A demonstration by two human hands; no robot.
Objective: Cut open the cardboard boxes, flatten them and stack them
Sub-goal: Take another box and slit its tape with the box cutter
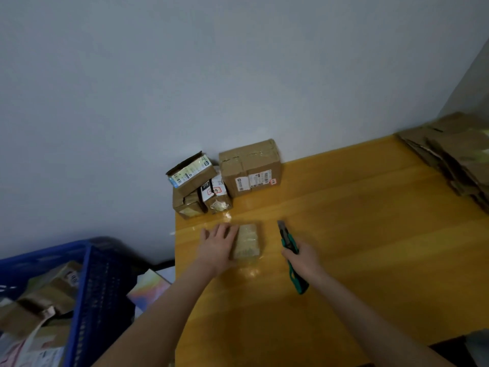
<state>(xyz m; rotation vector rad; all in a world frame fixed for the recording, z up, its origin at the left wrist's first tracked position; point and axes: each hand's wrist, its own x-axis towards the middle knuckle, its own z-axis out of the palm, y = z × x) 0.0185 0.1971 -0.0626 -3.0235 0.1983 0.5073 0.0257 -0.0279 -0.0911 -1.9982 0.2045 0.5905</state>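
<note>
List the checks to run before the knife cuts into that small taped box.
1. The small taped box lies flat on the table: ok.
2. The left hand rests on the box's left side, steadying it: ok.
3. The right hand has a full grip on the green knife: ok.
4. Blade extended: cannot tell.
5. Knife tip on the box's tape: not ok, it is apart to the right.

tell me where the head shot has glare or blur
Head view: dim, even light; glare patches on the glossy table around the small taped box; the blue crate at lower left and the flattened cardboard stack at the right edge are smeared; the utility knife in the right hand reads sharper.
</note>
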